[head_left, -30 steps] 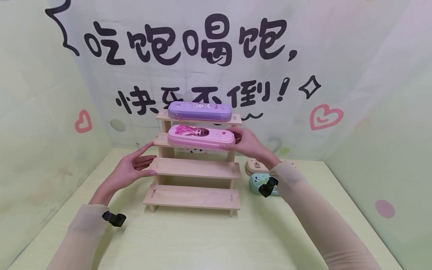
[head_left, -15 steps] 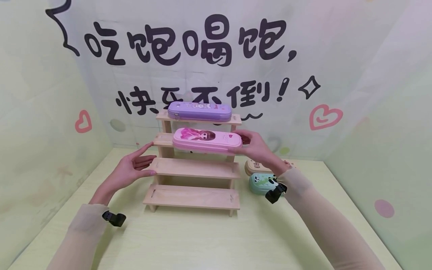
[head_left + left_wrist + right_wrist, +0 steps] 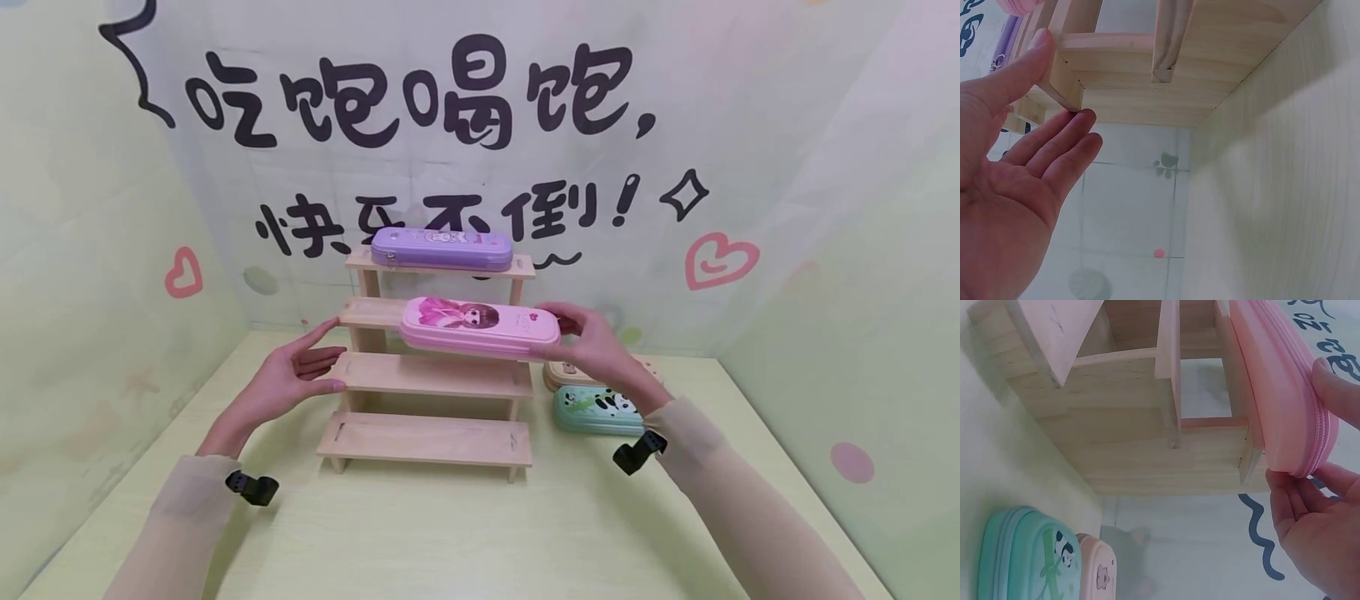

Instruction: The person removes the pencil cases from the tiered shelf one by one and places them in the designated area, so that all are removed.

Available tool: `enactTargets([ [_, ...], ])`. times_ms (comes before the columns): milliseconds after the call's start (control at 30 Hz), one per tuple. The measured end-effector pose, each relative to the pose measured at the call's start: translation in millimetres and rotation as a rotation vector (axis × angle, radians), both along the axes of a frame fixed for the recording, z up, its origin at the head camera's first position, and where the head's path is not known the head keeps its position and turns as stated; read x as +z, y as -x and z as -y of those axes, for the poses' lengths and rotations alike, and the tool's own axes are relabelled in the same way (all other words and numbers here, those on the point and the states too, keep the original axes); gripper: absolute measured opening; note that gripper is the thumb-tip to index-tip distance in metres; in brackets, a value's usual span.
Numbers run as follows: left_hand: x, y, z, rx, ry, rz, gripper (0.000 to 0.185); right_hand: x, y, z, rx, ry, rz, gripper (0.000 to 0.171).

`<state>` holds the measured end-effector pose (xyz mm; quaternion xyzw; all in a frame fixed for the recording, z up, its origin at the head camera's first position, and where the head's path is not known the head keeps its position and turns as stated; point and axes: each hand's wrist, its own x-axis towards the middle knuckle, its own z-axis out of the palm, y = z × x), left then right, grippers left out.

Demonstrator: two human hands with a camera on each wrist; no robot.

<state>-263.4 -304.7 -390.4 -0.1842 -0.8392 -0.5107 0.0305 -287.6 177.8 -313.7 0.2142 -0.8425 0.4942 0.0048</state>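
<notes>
Pink pencil case [image 3: 480, 327] sliding rightward off the second shelf of the wooden tiered rack [image 3: 431, 375], frame centre | right hand [image 3: 600, 346] pinching its right end, drawing it out | left hand [image 3: 288, 375] flat-fingered, steadying rack's left edge | purple case [image 3: 442, 248] sitting on top shelf.

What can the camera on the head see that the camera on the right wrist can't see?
Only the head view shows the purple pencil case on the top step, the left hand touching the wooden stand's left side, and the writing on the wall. Only the right wrist view shows the pink pencil case's zipper edge up close. Both show the pink pencil case, the right hand gripping it, and the green panda case.
</notes>
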Motion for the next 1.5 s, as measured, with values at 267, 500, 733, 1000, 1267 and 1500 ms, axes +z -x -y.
enactTargets([
  [267, -0.7, -0.1, 1.1, -0.002, -0.002, -0.006, 0.100, -6.7, -6.1, -16.4, 0.007, 0.012, -0.045, 0.068],
  [500, -0.8, -0.4, 0.1, -0.008, -0.020, -0.005, 0.100, -11.2, -13.6, -29.5, 0.005, 0.016, -0.032, 0.068],
  [733, -0.5, 0.2, 0.9, -0.006, -0.021, -0.003, 0.099, -16.8, -19.8, -42.6, 0.001, 0.014, -0.050, 0.067],
  [1000, -1.0, 0.6, 0.8, -0.015, -0.022, -0.005, 0.099, -24.0, -28.1, -58.4, 0.007, 0.030, -0.073, 0.067],
  [1267, -1.7, 1.1, 0.7, -0.007, -0.016, -0.011, 0.099, -31.3, -36.3, -72.2, 0.009, 0.045, -0.084, 0.065],
  [1500, -0.9, 0.8, 1.1, -0.011, -0.020, -0.005, 0.099, -38.9, -43.7, -84.5, 0.022, 0.057, -0.098, 0.066],
])
